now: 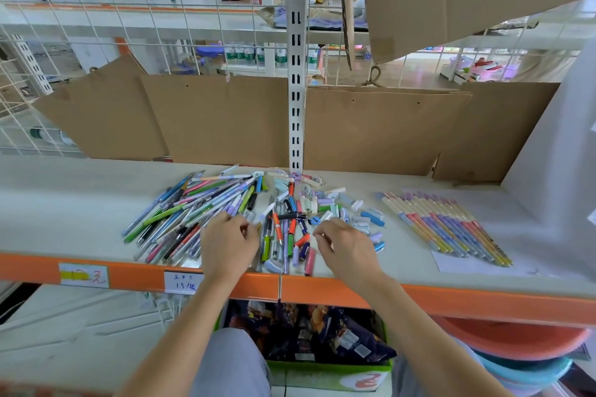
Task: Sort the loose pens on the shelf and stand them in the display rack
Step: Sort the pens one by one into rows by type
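- Sorting looks partly done: one neat row of pastel banded pens (446,227) lies side by side on white paper (477,264) at the right of the shelf (64,203).
- Long pens (180,219) are heaped loosely at left, short pens (287,232) in the middle, and loose caps (335,203) are scattered behind the hands.
- No display rack is in view, so I judge that nothing stands upright yet.
- Left hand (229,243) hovers over the heap with fingers curled; whether it pinches anything cannot be told.
- Right hand (343,246) has curled fingertips that seem to pinch something small and pale, too small to tell.
- Pens look like smooth plastic cylinders; brown cardboard (225,119) backs the shelf.
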